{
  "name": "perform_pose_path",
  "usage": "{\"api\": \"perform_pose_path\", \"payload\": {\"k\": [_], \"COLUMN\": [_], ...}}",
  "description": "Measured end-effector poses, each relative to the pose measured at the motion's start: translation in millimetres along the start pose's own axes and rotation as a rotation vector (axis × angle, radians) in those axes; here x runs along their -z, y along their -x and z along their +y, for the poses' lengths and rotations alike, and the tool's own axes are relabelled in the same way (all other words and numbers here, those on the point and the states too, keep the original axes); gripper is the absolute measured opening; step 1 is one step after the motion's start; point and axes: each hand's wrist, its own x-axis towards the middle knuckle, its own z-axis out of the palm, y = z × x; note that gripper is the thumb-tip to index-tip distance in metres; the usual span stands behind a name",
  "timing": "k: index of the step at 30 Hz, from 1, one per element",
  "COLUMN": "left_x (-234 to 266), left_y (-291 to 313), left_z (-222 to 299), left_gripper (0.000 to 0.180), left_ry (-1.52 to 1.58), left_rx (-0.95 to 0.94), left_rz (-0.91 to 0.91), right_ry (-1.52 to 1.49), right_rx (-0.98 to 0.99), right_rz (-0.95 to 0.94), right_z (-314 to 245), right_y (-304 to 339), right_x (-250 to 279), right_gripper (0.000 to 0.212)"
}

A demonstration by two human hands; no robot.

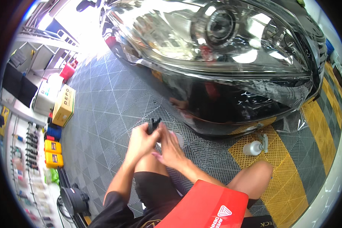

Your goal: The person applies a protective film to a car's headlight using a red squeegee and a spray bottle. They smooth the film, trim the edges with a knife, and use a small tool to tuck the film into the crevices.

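My left hand (141,140) is closed around a small black tool (152,125) whose exact kind I cannot make out. My right hand (171,149) is right beside it, fingers stretched out and fingertips close to the tool; whether they touch it is unclear. A whitish round thing (181,140) shows partly behind my right hand, mostly hidden. Both hands are above my bent leg, low in front of a black car's bumper (216,102). Over them sits the large clear headlight (220,26).
Clear film (301,119) hangs from the bumper's lower edge. A white spray bottle (252,148) lies on the yellow floor tiles (288,174). A red flat panel (209,205) covers part of my lap. Leftward are a cardboard box (64,106), yellow containers (54,159) and racked bottles (32,152).
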Motion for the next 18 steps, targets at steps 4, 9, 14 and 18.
{"api": "perform_pose_path", "payload": {"k": [4,9,14,18], "left_x": [76.1,119.4,111.9,134.5], "left_y": [32.7,-2.5,-38.1,-47.6], "left_z": [2.5,-7.2,13.7,31.2], "left_gripper": [0.034,0.017,0.009,0.011], "left_ry": [0.287,0.543,0.495,0.462], "left_rx": [-0.279,-0.395,-0.716,-0.867], "left_rz": [-0.390,-0.089,0.199,0.383], "right_ry": [-0.433,0.044,-0.377,-0.214], "right_rx": [-0.237,-0.140,-0.442,-0.506], "right_rz": [0.377,0.377,0.563,0.470], "right_z": [-61.2,-121.9,-158.9,-189.1], "right_y": [-21.3,-8.6,-46.6,-75.4], "right_x": [36.7,124.0,140.3,113.9], "right_gripper": [0.086,0.055,0.011,0.010]}}
